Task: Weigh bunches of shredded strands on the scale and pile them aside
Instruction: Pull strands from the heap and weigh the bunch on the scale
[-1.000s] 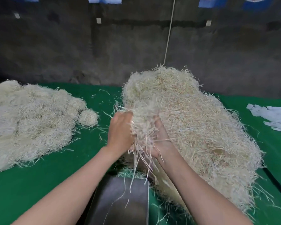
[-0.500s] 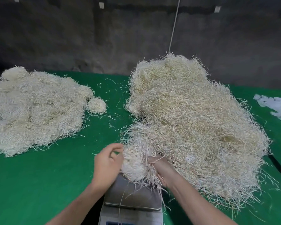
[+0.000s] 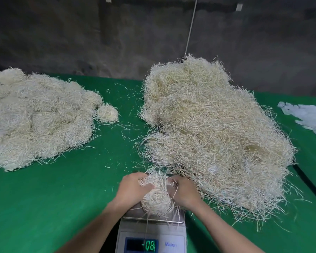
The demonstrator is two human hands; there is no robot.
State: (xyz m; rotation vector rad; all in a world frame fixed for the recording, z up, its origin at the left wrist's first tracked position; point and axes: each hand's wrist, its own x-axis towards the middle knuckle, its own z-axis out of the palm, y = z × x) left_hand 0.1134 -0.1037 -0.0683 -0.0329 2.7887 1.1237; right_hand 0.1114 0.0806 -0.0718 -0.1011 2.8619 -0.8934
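Pale straw-coloured strands make up the bunch (image 3: 156, 196), which sits on the steel pan (image 3: 135, 215) of the scale (image 3: 151, 234) at 6 o'clock in the view. Its long axis runs from 12 to 6 o'clock. The far end fans out toward 11 o'clock, and the near end's loose tips point toward 6, spilling over the pan's front edge. One long strand hangs down across the green digits of the display (image 3: 141, 245).

The left hand (image 3: 133, 189) is at the bunch's 9 o'clock side and the right hand (image 3: 185, 193) at its 3 o'clock side, so the bunch lies between them. Both sets of fingers curl into its far half and grip it, with the fingertips buried among the strands. The near half bulges free below the palms.

At 1 to 3 o'clock from the scale, the big loose heap (image 3: 217, 134) touches the right hand's outer side. The piled bunches (image 3: 38, 117) lie well apart at 10 o'clock on the green cloth (image 3: 62, 198), with a small round bunch (image 3: 107, 113) just beside them. White sheets (image 3: 308, 115) lie at the right edge.
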